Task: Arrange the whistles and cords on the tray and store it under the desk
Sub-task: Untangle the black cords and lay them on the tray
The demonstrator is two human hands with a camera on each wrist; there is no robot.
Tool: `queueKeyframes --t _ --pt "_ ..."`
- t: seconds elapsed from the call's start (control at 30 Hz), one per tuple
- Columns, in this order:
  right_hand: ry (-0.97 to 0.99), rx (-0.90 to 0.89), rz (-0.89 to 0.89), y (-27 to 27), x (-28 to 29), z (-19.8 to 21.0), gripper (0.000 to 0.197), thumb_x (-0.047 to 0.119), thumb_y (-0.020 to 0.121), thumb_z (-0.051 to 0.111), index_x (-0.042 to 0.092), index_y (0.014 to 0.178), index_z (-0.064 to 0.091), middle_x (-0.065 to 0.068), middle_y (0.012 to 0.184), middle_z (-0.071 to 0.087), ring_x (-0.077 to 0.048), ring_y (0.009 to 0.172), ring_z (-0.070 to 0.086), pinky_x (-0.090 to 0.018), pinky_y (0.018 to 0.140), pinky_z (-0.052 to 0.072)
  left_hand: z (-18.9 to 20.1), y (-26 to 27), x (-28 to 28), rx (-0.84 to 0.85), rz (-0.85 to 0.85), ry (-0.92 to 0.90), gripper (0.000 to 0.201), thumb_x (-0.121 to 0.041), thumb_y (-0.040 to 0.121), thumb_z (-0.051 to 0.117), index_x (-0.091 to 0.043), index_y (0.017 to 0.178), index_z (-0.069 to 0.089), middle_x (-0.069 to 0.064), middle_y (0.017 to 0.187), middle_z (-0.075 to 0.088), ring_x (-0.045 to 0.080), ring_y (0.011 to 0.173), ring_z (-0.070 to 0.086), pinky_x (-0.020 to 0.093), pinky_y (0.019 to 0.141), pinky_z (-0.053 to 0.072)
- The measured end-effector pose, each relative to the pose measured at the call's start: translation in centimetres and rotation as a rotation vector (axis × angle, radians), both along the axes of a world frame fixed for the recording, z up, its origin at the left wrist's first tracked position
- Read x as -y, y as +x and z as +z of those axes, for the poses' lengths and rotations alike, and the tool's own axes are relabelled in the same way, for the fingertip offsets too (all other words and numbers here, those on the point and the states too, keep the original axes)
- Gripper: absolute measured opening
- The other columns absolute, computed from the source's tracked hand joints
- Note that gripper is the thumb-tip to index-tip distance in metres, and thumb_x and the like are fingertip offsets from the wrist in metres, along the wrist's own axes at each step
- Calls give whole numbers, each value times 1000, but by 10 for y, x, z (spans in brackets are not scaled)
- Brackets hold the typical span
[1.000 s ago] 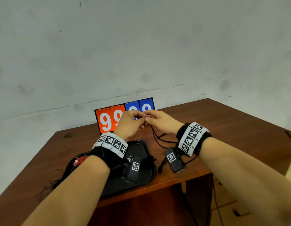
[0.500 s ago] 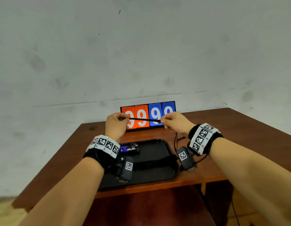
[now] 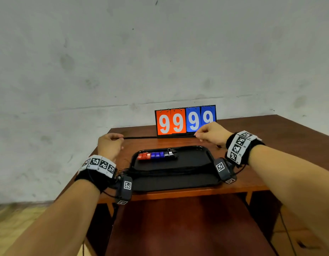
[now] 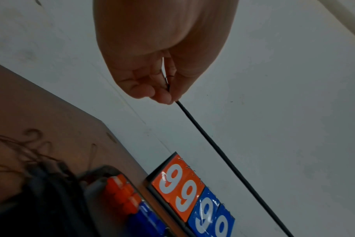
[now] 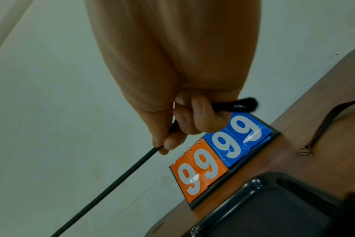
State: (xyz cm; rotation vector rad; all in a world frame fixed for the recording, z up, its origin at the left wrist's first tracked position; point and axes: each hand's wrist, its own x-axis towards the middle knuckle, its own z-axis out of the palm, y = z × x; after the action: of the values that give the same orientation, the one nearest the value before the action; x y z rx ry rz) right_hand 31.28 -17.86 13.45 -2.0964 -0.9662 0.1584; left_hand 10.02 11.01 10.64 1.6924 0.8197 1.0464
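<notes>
A black cord (image 3: 141, 137) is stretched taut above the desk between my two hands. My left hand (image 3: 109, 145) pinches its left end (image 4: 213, 144) between thumb and fingers. My right hand (image 3: 209, 134) grips the right end (image 5: 111, 181), and a loop of the cord sticks out past the fingers. Below them a black tray (image 3: 196, 182) holds a row of red, blue and black whistles (image 3: 156, 155) along its far edge. A bundle of black cords (image 3: 169, 170) lies across the tray's middle.
An orange and blue flip scoreboard (image 3: 185, 120) reading 9999 stands at the back of the wooden desk (image 3: 270, 145), against the wall. A loose dark cord (image 5: 324, 125) lies on the desk to the right of the tray. Under the desk is an open dark space (image 3: 178, 228).
My hands have moved apart, drawing the cord out from a short span to a long taut line. The view has pulled back and shows the whole tray.
</notes>
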Motion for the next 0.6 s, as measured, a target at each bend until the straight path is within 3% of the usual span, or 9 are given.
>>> queueKeyframes --t 0.07,0.13,0.23,0.37,0.47,0.6 --pt "-35 -19 -4 -1 3 -6 20 20 95 62 5 89 73 -1 76 68 3 50 56 -5 46 39 -8 -10 -6 -20 4 -18 20 -1 86 66 -18 75 68 2 74 66 18 50 54 24 55 44" --pt "-75 -26 -9 0 8 -13 22 20 95 62 2 92 74 2 80 70 2 54 57 -9 50 41 -15 -19 -11 -56 8 -16 20 -2 86 67 -18 75 69 3 72 66 19 51 55 24 58 45" --pt "-117 -49 -33 1 19 -24 18 17 94 62 4 92 74 2 79 71 0 53 54 -14 51 43 -26 -29 -14 -119 12 1 14 -3 86 67 -15 79 70 6 69 66 19 51 56 21 53 41" --pt "-177 -51 -71 3 35 -35 14 10 92 63 3 92 75 -6 84 73 -1 53 54 -11 45 42 -36 -36 -14 -265 -42 49 7 -6 88 67 -10 87 73 5 74 68 16 50 58 21 50 41" --pt "-195 -81 -97 3 45 -44 11 8 91 65 5 87 75 -6 74 71 -2 47 54 -11 41 40 -40 -36 -9 -384 -99 109 7 -8 89 67 -12 87 72 6 77 70 18 51 61 20 46 40" --pt "-226 -55 -139 3 54 -54 5 7 86 70 4 83 73 -5 68 71 3 41 55 -8 41 39 -46 -31 -4 -482 -119 203 13 -10 86 70 -19 77 71 8 82 71 23 61 65 27 60 52"
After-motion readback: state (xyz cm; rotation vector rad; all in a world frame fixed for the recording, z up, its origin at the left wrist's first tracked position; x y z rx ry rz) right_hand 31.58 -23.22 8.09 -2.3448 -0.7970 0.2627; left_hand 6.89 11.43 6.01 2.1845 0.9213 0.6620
